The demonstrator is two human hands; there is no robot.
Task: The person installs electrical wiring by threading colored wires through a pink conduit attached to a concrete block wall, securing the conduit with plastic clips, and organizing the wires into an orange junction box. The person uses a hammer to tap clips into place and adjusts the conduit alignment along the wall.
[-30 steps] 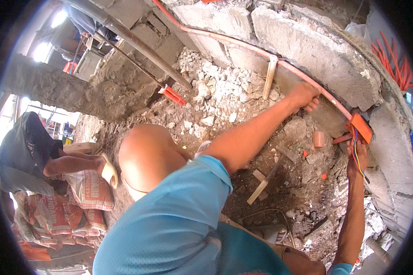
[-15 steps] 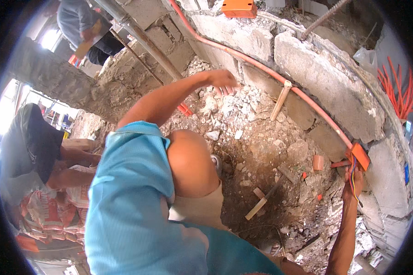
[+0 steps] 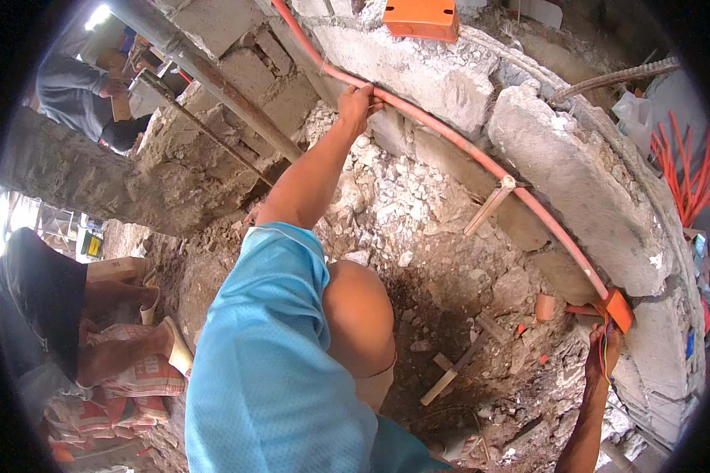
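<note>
An orange conduit pipe (image 3: 481, 161) runs along the broken block wall and ends at an orange electrical box (image 3: 618, 310). My left hand (image 3: 356, 109) reaches up to the pipe's upper stretch, its fingers closed around it. At the far right my right hand (image 3: 603, 351) is closed at the lower edge of the box, with several thin coloured wires (image 3: 605, 347) hanging from the box across it. Part of the right fingers is hidden behind the box and wires. A wooden stick (image 3: 491, 206) props against the pipe's middle.
A hammer (image 3: 457, 369) lies on the rubble beside a short orange pipe piece (image 3: 544, 307). Another orange box (image 3: 420, 19) sits atop the wall, near a protruding rebar (image 3: 615, 80). A slanting metal pole (image 3: 213, 83) stands left. Two other people are nearby, one by sacks (image 3: 146, 377).
My left hand has moved up from above the rubble and taken hold of the conduit pipe. My right hand stays at the box. The view has shifted somewhat.
</note>
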